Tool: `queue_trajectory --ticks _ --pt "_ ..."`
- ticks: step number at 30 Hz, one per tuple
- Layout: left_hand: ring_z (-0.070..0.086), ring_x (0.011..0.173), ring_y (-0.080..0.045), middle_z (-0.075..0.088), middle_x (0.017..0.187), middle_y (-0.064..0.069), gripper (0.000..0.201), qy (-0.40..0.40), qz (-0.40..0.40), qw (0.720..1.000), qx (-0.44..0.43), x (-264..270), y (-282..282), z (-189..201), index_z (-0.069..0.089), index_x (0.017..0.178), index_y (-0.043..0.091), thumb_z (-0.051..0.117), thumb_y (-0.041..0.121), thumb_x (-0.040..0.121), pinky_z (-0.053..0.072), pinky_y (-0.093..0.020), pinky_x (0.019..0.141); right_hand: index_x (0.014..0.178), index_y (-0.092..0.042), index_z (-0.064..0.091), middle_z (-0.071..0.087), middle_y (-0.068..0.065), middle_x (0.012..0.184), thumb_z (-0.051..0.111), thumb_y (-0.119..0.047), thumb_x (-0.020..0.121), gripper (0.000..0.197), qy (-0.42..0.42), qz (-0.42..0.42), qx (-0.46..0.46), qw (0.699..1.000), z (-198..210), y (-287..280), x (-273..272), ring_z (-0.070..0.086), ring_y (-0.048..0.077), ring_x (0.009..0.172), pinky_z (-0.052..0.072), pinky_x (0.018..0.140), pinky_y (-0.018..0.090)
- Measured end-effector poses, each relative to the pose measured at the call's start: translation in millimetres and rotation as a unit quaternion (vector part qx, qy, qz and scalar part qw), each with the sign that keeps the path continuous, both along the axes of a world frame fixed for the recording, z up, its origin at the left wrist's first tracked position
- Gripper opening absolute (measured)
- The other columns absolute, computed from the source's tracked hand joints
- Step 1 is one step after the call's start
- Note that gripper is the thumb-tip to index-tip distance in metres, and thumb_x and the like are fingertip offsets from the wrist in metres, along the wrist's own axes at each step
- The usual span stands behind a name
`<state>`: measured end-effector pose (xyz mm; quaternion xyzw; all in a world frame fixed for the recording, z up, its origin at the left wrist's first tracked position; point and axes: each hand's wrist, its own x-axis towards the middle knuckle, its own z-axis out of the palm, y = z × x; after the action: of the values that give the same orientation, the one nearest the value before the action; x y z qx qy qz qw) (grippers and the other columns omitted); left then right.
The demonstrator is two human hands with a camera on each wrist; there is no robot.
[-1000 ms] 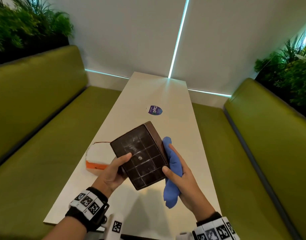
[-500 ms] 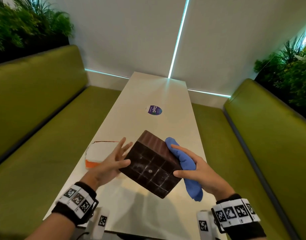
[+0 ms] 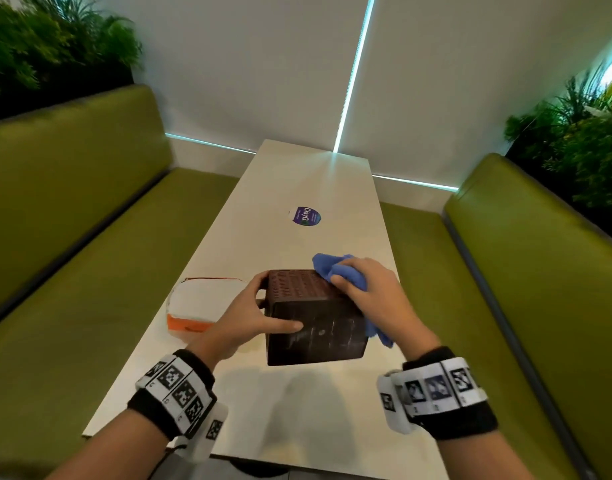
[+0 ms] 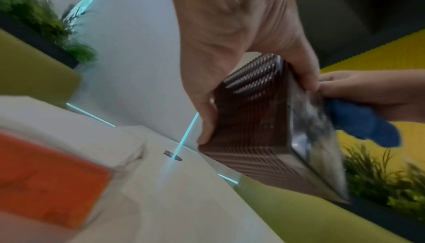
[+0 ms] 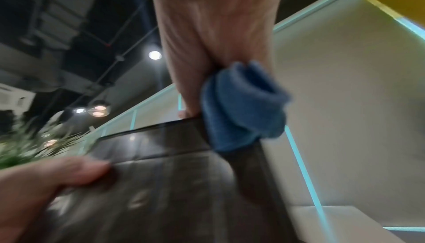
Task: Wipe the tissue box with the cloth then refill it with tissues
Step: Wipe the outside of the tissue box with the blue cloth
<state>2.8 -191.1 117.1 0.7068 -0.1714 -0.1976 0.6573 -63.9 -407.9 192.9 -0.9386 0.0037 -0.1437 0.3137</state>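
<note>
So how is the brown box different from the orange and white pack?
The brown box is dark, stiff and square-edged; the orange and white pack is pale, soft and rounded. The box is held up in the left hand while the pack lies flat on the table. Both sit near the table's front end.

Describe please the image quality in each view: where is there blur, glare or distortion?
Head view: mostly sharp; the wide lens bends the green benches, and the glossy face of the dark brown tissue box catches reflections. Left wrist view: the orange and white tissue pack is smeared close to the lens. Right wrist view: motion blur softens the bunched blue cloth and the right hand.
</note>
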Motion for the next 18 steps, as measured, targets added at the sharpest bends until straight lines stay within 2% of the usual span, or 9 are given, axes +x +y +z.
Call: queue_trajectory --ticks 2,4,6,8,10,12,14,16,18 --pt "0.064 0.102 -0.006 0.06 0.119 0.014 0.091 -0.035 0.043 0.998 0.0 -5.9 -13.6 2.1 0.048 0.128 0.029 0.096 0.02 0.051 0.055 -0.019 0.077 0.107 -0.018 0.068 0.067 0.001 0.109 0.061 -0.034 0.091 0.024 -0.026 0.012 -0.09 0.995 -5.4 29.0 11.1 0.058 0.019 0.103 0.036 0.081 0.025" --pt "0.065 0.097 -0.003 0.062 0.114 0.015 0.081 -0.079 0.055 0.995 0.007 -10.0 -22.1 3.6 0.05 0.123 0.028 0.092 0.009 0.057 0.055 -0.017 0.073 0.114 -0.018 0.066 0.064 0.004 0.113 0.058 -0.041 0.091 0.033 -0.03 0.029 -0.109 0.993 -13.9 55.6 14.9 0.056 0.021 0.106 0.038 0.086 0.025" --pt "0.063 0.101 -0.002 0.062 0.115 0.016 0.084 -0.09 0.07 0.993 0.002 -11.8 -22.4 2.4 0.049 0.123 0.03 0.092 0.016 0.052 0.055 -0.019 0.076 0.118 -0.019 0.065 0.062 0.004 0.118 0.055 -0.045 0.092 0.038 -0.03 0.035 -0.094 0.995 -16.2 60.3 13.4 0.054 0.019 0.108 0.04 0.091 0.025" --pt "0.059 0.102 0.007 0.058 0.117 0.021 0.094 -0.084 0.093 0.992 0.001 -11.2 -13.6 1.1 0.047 0.125 0.034 0.093 0.029 0.043 0.053 -0.017 0.078 0.116 -0.02 0.067 0.063 0.001 0.121 0.053 -0.044 0.094 0.036 -0.011 0.015 -0.058 0.998 -14.6 41.9 12.0 0.054 0.018 0.116 0.042 0.095 0.029" --pt "0.054 0.103 0.011 0.053 0.12 0.024 0.101 -0.078 0.098 0.992 0.007 -9.3 -5.5 -3.3 0.043 0.129 0.034 0.096 0.028 0.042 0.048 -0.013 0.079 0.108 -0.022 0.07 0.065 0.001 0.111 0.05 -0.04 0.097 0.028 0.015 -0.05 -0.009 0.999 -14.9 16.1 12.0 0.057 0.019 0.116 0.044 0.085 0.024" --pt "0.052 0.105 0.009 0.051 0.12 0.023 0.099 -0.072 0.098 0.993 0.009 -9.5 -4.2 -7.1 0.041 0.128 0.035 0.097 0.02 0.048 0.047 -0.012 0.079 0.099 -0.023 0.071 0.064 0.002 0.099 0.05 -0.037 0.097 0.025 0.021 -0.093 -0.014 0.995 -19.8 11.9 12.6 0.061 0.024 0.104 0.043 0.073 0.025" --pt "0.056 0.106 0.004 0.055 0.119 0.019 0.095 -0.072 0.101 0.992 0.0 -11.1 -11.3 -7.2 0.044 0.124 0.035 0.096 0.023 0.045 0.052 -0.019 0.082 0.104 -0.022 0.072 0.066 0.006 0.105 0.055 -0.036 0.095 0.023 -0.006 -0.066 -0.062 0.996 -27.7 37.2 14.6 0.059 0.026 0.107 0.043 0.083 0.031" --pt "0.062 0.105 0.0 0.062 0.118 0.013 0.086 -0.084 0.091 0.992 -0.011 -12.2 -20.2 -7.4 0.05 0.121 0.033 0.088 0.031 0.044 0.056 -0.03 0.089 0.115 -0.022 0.068 0.064 0.005 0.114 0.059 -0.035 0.093 0.027 -0.042 -0.015 -0.07 0.997 -34.8 73.5 12.1 0.056 0.021 0.109 0.038 0.089 0.023" --pt "0.062 0.107 0.001 0.062 0.121 0.014 0.083 -0.092 0.083 0.992 -0.024 -14.3 -22.3 -8.5 0.049 0.121 0.039 0.084 0.032 0.047 0.056 -0.032 0.092 0.118 -0.022 0.066 0.062 0.002 0.117 0.059 -0.033 0.093 0.028 -0.063 0.011 -0.061 0.996 -37.9 85.0 10.7 0.055 0.017 0.109 0.036 0.091 0.018"
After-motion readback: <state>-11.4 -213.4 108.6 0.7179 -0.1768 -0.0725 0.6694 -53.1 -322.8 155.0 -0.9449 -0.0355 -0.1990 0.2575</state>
